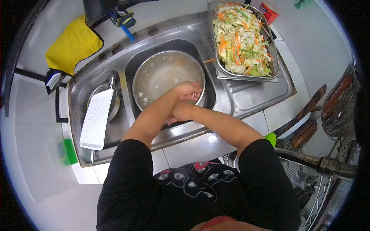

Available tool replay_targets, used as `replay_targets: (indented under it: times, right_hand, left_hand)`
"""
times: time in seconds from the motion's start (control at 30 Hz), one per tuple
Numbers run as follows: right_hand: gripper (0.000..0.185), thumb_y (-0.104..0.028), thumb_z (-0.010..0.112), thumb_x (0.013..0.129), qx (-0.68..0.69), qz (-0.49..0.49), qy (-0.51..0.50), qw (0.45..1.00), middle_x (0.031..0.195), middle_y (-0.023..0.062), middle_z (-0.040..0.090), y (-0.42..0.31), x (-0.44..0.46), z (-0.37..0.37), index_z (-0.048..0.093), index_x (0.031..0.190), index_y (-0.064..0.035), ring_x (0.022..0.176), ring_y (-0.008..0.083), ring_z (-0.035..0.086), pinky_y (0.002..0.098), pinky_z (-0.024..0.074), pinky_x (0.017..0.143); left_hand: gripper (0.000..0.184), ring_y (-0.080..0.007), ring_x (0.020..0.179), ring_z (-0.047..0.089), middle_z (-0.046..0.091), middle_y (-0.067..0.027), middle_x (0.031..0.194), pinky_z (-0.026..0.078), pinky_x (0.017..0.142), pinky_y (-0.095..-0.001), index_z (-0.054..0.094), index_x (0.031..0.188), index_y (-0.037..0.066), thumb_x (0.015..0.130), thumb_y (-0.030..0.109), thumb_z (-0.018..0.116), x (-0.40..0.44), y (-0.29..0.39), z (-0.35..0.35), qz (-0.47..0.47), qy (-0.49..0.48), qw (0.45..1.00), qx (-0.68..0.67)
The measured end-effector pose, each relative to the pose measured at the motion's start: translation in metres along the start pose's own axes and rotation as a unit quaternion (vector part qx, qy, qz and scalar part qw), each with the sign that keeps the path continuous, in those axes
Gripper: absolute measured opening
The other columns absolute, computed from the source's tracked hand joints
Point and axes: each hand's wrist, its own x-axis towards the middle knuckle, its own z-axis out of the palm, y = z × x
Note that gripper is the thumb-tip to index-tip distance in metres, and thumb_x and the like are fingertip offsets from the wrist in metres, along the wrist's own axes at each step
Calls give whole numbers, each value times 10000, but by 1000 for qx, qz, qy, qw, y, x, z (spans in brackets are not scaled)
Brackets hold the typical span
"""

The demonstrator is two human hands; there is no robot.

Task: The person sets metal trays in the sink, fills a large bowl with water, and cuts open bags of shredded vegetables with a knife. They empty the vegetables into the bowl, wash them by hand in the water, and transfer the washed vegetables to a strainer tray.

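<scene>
A large round metal bowl stands in the middle sink basin, holding cloudy water with small pale and orange vegetable scraps. My forearms cross over its near rim. My left hand is at the bowl's right near side with its fingers curled in; what lies inside them I cannot make out. Beneath my left wrist, my right hand sits at the near edge of the bowl. Its fingers are mostly hidden by the left forearm. A metal tray heaped with shredded cabbage and carrot rests on the drainboard.
A white textured tray lies across the left basin, over a metal pot. A yellow cloth hangs at the back left. Near the right wall are a mesh strainer and a red container. A green item is at left.
</scene>
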Motion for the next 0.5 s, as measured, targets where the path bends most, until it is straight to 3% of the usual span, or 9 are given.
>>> replay_targets:
  times: [0.1, 0.2, 0.33, 0.4, 0.47, 0.5]
  right_hand:
    - [393, -342, 715, 649, -18, -78, -36, 996, 941, 139, 609, 20, 11, 15, 589, 900, -67, 892, 313, 576, 411, 446, 776]
    - [411, -344, 743, 601, 7, -102, -69, 992, 809, 136, 603, 28, 16, 12, 567, 842, -61, 801, 318, 576, 419, 445, 707]
    - [420, -354, 757, 571, 55, -108, -75, 990, 646, 112, 556, 30, 16, 5, 493, 691, -50, 648, 314, 542, 415, 418, 598]
    - [419, -342, 764, 560, 73, -136, -47, 987, 615, 105, 543, 33, 17, 8, 477, 661, -54, 601, 305, 523, 409, 403, 560]
    - [414, -320, 772, 551, 85, -151, -29, 984, 596, 100, 534, 35, 16, 9, 467, 643, -56, 570, 297, 508, 402, 390, 534]
    - [408, -305, 776, 547, 90, -153, -25, 984, 592, 98, 532, 35, 16, 10, 465, 639, -57, 563, 294, 504, 399, 384, 526]
  left_hand:
    - [82, -160, 661, 569, 557, -57, 746, 508, 596, -261, 540, 858, 21, 777, 18, 541, -24, 11, -7, 36, 43, 998, -17]
    - [87, -161, 666, 571, 561, -59, 747, 503, 602, -269, 537, 855, 23, 771, 14, 558, -30, 39, -40, 73, 79, 993, 49]
    - [103, -165, 650, 578, 566, -69, 735, 493, 605, -264, 547, 855, 23, 762, -19, 536, -54, 148, -6, 237, 86, 966, 55]
    - [68, -140, 717, 572, 574, -55, 797, 483, 648, -251, 539, 824, 22, 760, 16, 560, -58, 197, 37, 322, 90, 941, 59]
    - [138, -150, 798, 576, 582, -58, 856, 484, 711, -270, 570, 902, 8, 774, 57, 571, -35, 230, 68, 378, 83, 913, 129]
    - [187, -153, 839, 571, 592, -64, 898, 473, 746, -275, 587, 956, 34, 777, 86, 574, -28, 242, 84, 389, 94, 877, 265]
